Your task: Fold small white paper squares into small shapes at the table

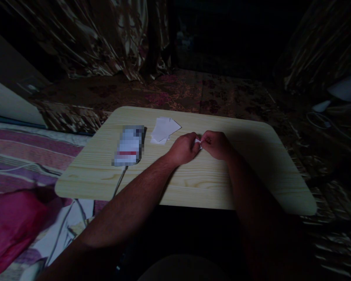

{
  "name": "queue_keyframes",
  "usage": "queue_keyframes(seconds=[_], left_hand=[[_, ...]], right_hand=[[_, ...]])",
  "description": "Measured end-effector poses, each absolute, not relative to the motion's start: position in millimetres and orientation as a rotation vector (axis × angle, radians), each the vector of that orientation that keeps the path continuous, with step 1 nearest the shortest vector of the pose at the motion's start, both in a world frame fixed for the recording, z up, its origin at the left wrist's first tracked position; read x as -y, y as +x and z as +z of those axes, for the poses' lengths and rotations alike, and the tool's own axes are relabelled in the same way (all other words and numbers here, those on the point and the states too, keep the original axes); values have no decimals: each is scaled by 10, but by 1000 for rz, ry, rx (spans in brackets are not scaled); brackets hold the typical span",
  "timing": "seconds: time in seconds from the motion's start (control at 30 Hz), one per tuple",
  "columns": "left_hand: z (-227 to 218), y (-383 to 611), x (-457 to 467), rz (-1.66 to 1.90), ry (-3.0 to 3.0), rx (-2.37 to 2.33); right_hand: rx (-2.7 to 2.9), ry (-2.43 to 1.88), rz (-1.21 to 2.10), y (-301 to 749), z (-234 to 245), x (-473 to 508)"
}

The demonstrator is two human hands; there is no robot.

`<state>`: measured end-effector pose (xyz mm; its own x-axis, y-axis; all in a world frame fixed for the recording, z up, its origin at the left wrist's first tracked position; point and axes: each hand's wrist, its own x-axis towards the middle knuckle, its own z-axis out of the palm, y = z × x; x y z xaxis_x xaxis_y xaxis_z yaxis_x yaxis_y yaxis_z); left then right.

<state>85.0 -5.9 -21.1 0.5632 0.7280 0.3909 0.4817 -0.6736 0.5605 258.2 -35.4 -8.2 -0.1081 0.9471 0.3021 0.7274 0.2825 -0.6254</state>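
Note:
Over the middle of a light wood-grain table (199,179), my two hands meet at a small piece of white paper (198,142). My left hand (185,148) is closed on its left side, and most of the paper is hidden under those fingers. The thumb and fingers of my right hand (216,143) pinch the paper's right edge. Just beyond my left hand lies a loose, fanned stack of white paper pieces (164,128). One piece in it points its corner to the right.
A phone-like device (128,145), its screen blurred out, lies on the table's left with a cable (120,181) running off the near edge. A striped bedspread (32,156) and a pink cloth (14,226) are at the left. Patterned curtains (119,35) hang behind.

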Motion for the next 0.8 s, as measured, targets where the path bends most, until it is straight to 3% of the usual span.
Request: queue_keyframes(seconds=[0.8], left_hand=[[-172,862,53,894,2119,-1086]], right_hand=[[1814,-1496,383,2534,-76,346]])
